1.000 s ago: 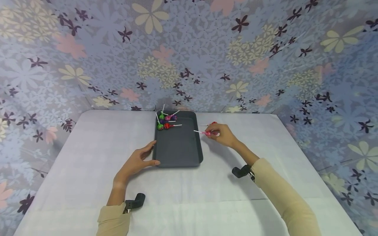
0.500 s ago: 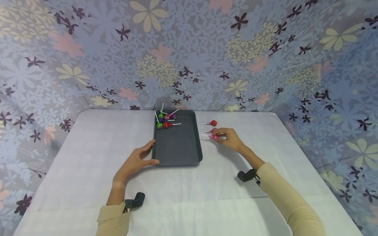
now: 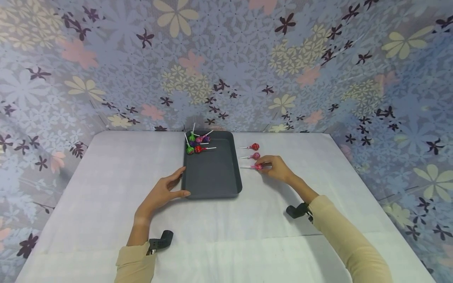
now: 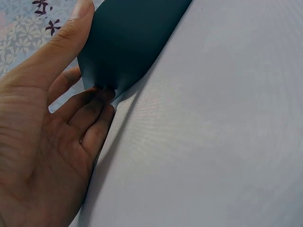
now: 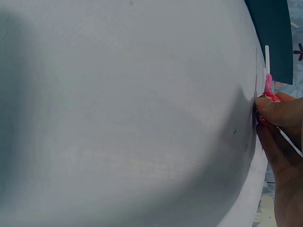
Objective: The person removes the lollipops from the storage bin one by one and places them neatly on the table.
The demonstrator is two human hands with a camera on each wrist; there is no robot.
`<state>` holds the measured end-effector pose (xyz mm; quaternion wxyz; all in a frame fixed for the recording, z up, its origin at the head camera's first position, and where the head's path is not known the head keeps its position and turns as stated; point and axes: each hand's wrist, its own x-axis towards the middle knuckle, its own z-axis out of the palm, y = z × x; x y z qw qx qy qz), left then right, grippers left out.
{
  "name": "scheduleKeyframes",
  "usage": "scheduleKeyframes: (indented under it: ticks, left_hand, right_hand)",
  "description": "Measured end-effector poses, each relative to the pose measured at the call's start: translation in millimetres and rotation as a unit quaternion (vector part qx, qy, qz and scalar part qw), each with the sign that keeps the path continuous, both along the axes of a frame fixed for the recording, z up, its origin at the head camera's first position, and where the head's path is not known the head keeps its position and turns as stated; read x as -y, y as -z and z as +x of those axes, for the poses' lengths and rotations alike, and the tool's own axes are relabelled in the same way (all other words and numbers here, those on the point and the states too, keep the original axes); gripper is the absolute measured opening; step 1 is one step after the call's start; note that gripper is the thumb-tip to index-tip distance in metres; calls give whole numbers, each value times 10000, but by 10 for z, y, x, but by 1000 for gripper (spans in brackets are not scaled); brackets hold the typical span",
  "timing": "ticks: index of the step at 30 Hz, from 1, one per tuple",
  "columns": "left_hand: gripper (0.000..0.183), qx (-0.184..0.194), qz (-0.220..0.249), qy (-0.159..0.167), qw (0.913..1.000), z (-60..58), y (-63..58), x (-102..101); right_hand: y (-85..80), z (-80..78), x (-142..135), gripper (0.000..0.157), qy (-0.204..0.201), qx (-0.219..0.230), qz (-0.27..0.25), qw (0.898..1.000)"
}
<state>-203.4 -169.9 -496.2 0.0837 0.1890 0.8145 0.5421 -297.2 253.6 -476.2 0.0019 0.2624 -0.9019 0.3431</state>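
My right hand pinches the wrapped head of a pink lollipop low at the white tablecloth, its stick pointing left toward the tray. The right wrist view shows the thumb and fingers around that lollipop. Above it lie a pink lollipop and a red one, sticks also to the left. My left hand holds the lower left side of a dark grey tray, thumb at the near corner. In the left wrist view, the left hand's fingers curl against the tray, tips partly hidden.
Several lollipops lie heaped in the tray's far left corner, among them a green one and a red one; some sticks poke over the rim. A flower-patterned backdrop rises behind the white-covered table.
My right hand has moved right and slightly nearer, bringing the pink lollipop to the cloth below the two others, which are now uncovered. The left hand stays at the tray.
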Motion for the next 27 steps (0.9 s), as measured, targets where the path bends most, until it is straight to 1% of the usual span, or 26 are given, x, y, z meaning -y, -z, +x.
scheduleKeyframes:
  ticks: [6,10,19,27]
  left_hand:
    - [89,20,16,-6,10000,-2,2,0]
    - [89,16,22,-9,10000,-3,5,-3]
    - [90,11,55,10,10000,-5,2,-5]
    - [90,44,62,18,10000,-3,-6,-6]
  right_hand:
    - [6,-3,-8,37,-15,243,-110,9996]
    - [19,-14,-11,39,27,314,-174,9993]
    - [29,-6,-11,41,94,372,-217,9990]
    - [-9,-9,-9,38,56,245,-149,9996]
